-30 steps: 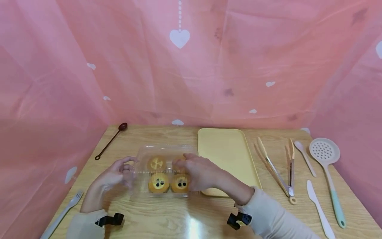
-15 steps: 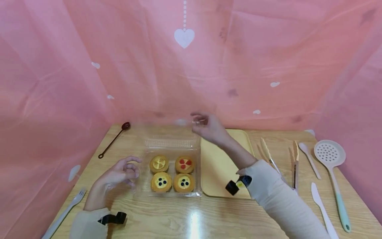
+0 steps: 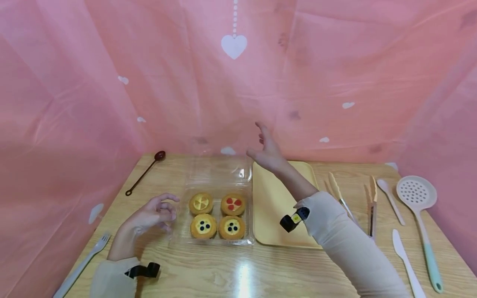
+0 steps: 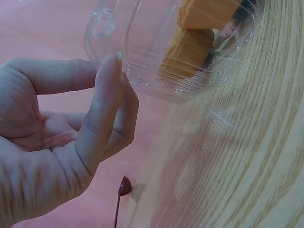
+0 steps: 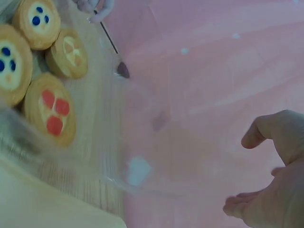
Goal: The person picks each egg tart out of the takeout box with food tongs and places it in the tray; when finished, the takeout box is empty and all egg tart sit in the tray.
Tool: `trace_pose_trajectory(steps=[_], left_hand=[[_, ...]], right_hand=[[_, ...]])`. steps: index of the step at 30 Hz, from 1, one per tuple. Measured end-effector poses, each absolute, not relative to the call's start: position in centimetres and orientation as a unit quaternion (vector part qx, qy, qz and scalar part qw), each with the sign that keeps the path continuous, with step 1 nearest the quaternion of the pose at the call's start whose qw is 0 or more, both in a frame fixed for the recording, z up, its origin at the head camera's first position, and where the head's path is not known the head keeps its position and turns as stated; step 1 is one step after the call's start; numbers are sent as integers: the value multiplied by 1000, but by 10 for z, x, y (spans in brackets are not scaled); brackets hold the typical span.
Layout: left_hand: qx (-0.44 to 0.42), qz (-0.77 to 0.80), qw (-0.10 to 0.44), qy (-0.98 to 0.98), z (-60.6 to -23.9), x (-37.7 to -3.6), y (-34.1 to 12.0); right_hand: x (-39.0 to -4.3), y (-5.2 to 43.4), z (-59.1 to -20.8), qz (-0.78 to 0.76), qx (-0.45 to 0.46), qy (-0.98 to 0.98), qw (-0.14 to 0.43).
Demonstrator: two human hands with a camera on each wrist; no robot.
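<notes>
A clear plastic clamshell box [image 3: 214,241] lies with its lid [image 3: 220,170] swung back toward the pink backdrop. Inside sit several egg tarts: two with blue dots [image 3: 203,226], one with red pieces [image 3: 233,204], one with pale yellow wedges [image 3: 201,203]. Loosely bent, the left hand [image 3: 154,215] stays beside the box's left side; in the left wrist view its fingertips [image 4: 114,61] overlap the clear rim. Fingers and thumb spread, the right hand [image 3: 267,151] is raised past the lid's right side and holds nothing.
Right of the box lies a yellow tray [image 3: 275,223]. Farther right are tongs [image 3: 337,188], a small spoon [image 3: 389,198], a slotted skimmer [image 3: 416,192] and a white knife [image 3: 404,254]. At left lie a dark long-handled spoon [image 3: 147,171] and a fork [image 3: 89,254].
The lid, earlier over the tarts, has swung up and back. The right hand rose from the box, let go of the lid and spread its fingers. The left hand has hardly moved.
</notes>
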State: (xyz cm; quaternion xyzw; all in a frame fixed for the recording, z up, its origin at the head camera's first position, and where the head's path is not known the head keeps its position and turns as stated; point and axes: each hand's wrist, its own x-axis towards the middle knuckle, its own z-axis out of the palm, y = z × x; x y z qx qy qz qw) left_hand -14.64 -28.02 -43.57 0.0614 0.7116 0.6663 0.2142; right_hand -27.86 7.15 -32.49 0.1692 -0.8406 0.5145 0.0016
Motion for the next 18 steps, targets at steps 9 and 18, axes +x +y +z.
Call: trace_pose_trajectory(steps=[9, 18], left_hand=[[55, 660, 204, 721, -435, -151, -279], [51, 667, 210, 713, -440, -143, -288]], right_hand=[[-257, 140, -325, 404, 216, -888, 32], [-204, 209, -362, 345, 216, -907, 110]])
